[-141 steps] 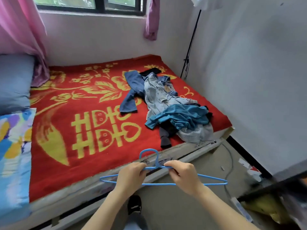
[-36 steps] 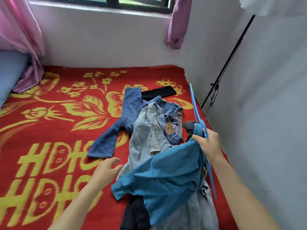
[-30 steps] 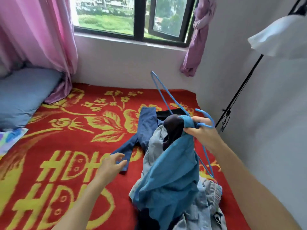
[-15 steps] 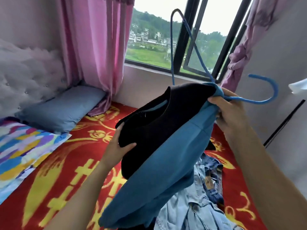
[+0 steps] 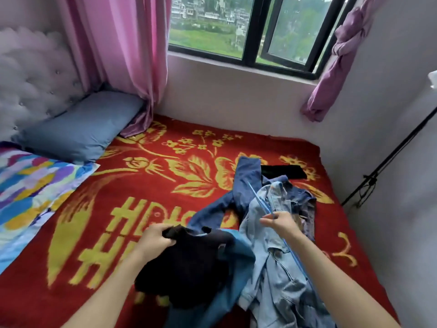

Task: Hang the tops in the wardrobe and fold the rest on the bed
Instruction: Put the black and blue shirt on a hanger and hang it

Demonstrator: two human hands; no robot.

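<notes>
Left hand: my left hand (image 5: 155, 240) is clenched on a bunched fold at the top edge of the black knit top (image 5: 189, 263), fingers curled into the cloth.
Right hand: my right hand (image 5: 281, 224) pinches the thin blue wire hanger (image 5: 259, 198) between thumb and fingertips. One straight length of it points up and away past my fingers and another runs back under my wrist. Its hook is hidden.
Black top: it hangs blurred from my left hand, low over the near part of the bed. I cannot tell whether its hem touches the blanket.
Teal top: a teal-blue cloth garment (image 5: 240, 253) sits under the black top and against it, showing along the black top's right side and below it.
Pile: a pale blue denim jacket (image 5: 274, 278) lies crumpled beneath my right forearm, touching the teal cloth. Dark blue jeans (image 5: 246, 183) stretch away beyond it, one leg bending left toward my left hand. A flat black garment (image 5: 282, 172) lies at the jeans' far right side.
Bed: a red blanket with yellow flowers and characters (image 5: 146, 185) covers it, and the clothes lie on its right half.
Head end: a grey-blue pillow (image 5: 78, 129) and a multicoloured patterned quilt (image 5: 28, 185) lie at the left.
Window wall: a pink curtain (image 5: 123, 55) hangs left of the dark-framed window (image 5: 254, 31), and a knotted purple curtain (image 5: 335, 67) hangs at its right.
</notes>
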